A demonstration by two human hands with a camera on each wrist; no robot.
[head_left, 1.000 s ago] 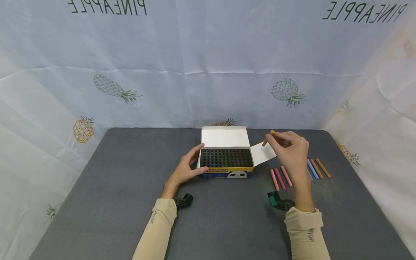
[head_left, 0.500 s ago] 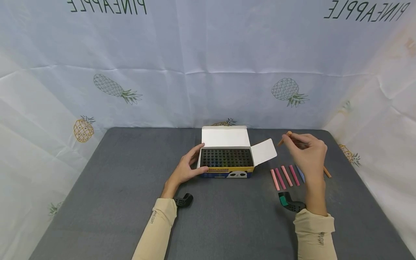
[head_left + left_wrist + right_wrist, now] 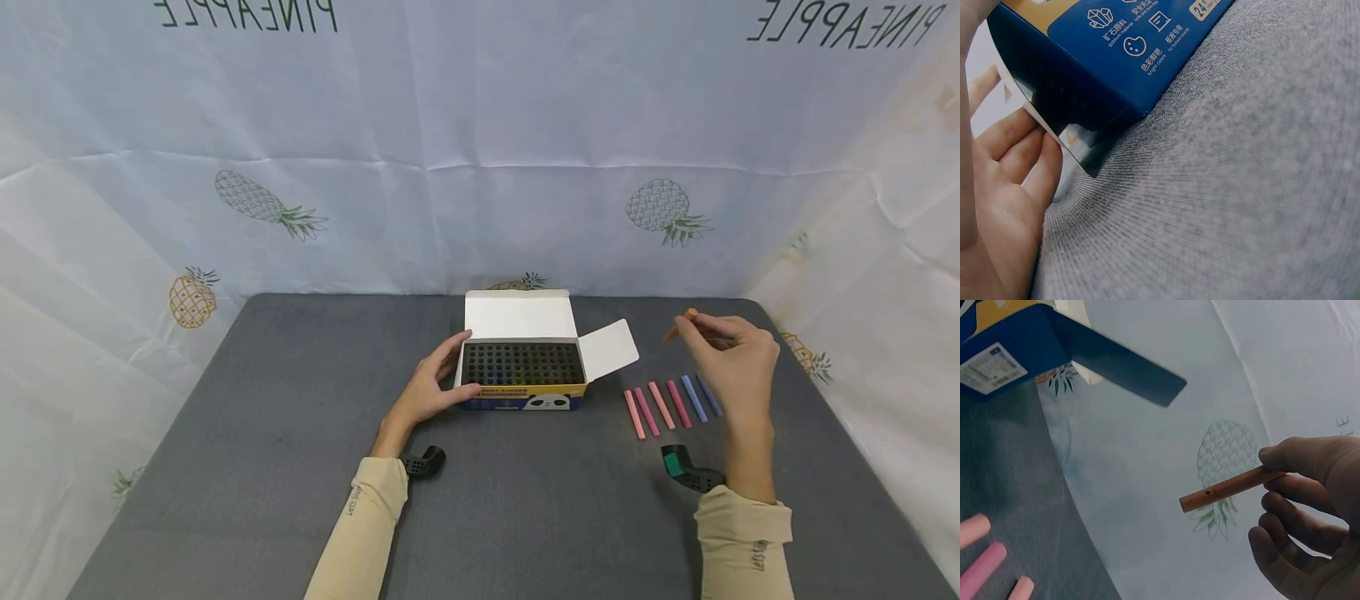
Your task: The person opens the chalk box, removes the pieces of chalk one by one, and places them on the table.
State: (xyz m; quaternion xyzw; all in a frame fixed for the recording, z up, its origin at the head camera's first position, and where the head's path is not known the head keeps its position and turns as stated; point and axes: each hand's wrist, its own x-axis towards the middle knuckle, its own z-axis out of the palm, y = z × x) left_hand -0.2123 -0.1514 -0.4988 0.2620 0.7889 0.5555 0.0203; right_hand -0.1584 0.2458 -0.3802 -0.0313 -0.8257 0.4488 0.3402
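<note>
Fingertips (image 3: 1275,459) of the right hand (image 3: 738,358) pinch a brown chalk stick (image 3: 678,326) above the grey table (image 3: 262,417), its free end pointing to ten o'clock. Below the hand, at about seven o'clock, pink chalks (image 3: 651,408) and blue chalks (image 3: 699,397) lie in a row. At nine o'clock stands the open chalk box (image 3: 522,372); the left hand (image 3: 429,385) rests against its left end, fingers relaxed and straight.

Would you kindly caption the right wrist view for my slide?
Right hand pinching a brown chalk stick above pink chalks, beside the open chalk box.
</note>
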